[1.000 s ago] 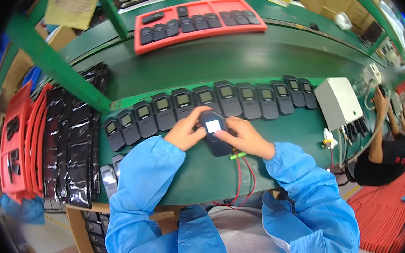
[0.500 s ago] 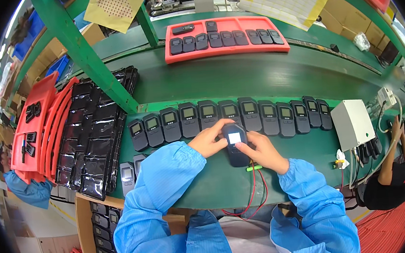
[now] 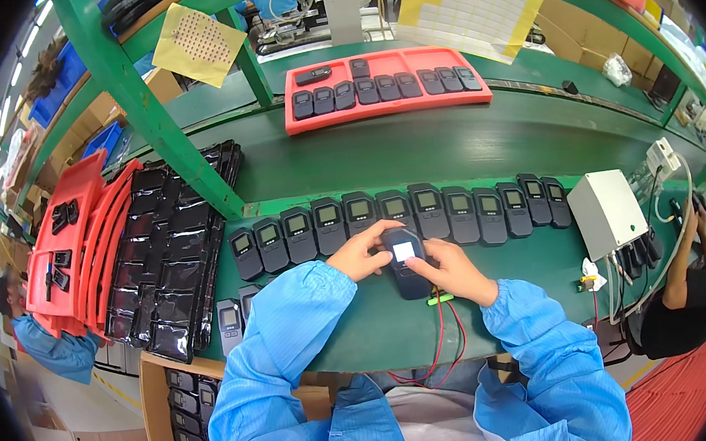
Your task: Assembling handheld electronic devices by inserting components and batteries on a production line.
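Observation:
A black handheld device [image 3: 413, 285] with a bright white screen is between my hands, above the green bench. My left hand [image 3: 361, 254] is closed on its upper left side, fingers over the top edge. On the right side my right hand [image 3: 460, 273] grips it, the thumb on its front just below the screen. A green clip-like piece [image 3: 440, 299] with red wires [image 3: 441, 339] lies by the device's lower end; whether they join is hidden. Behind my hands, a row of similar black devices [image 3: 328, 225] with unlit screens lies along the bench.
A red tray [image 3: 390, 113] of black devices sits across the belt. Black plastic trays [image 3: 165, 237] and red trays [image 3: 69, 237] are stacked left. A cardboard box [image 3: 158, 405] of devices stands lower left. A white box [image 3: 608, 213] with cables is on the right, near another person [image 3: 692, 308].
My view has shifted slightly. Both hands still hold the device in much the same grip, its screen lit in both frames.

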{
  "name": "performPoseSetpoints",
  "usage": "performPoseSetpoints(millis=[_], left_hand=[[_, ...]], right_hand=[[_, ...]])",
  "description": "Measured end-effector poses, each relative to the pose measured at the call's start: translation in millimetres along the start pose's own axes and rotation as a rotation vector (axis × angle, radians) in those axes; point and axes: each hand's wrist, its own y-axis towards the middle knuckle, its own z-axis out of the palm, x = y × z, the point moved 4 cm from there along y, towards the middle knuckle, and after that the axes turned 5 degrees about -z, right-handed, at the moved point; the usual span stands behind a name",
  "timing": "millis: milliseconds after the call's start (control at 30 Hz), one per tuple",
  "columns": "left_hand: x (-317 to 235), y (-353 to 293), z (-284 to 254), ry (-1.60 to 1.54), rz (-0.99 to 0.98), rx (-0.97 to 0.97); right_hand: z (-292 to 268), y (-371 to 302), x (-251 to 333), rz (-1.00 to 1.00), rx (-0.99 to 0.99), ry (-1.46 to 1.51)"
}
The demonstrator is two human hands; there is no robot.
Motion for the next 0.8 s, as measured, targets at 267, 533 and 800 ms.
performPoseSetpoints(millis=[267, 533, 800], left_hand=[[-1, 0, 1, -0.028, -0.001, -0.035], [5, 5, 5, -0.041, 0.043, -0.094], [10, 4, 6, -0.061, 0.072, -0.134]], right_hand=[[0, -1, 4, 0.004, -0.010, -0.038], [0, -2, -5, -0.021, -0.045, -0.008], [7, -6, -7, 0.059, -0.050, 0.078]])
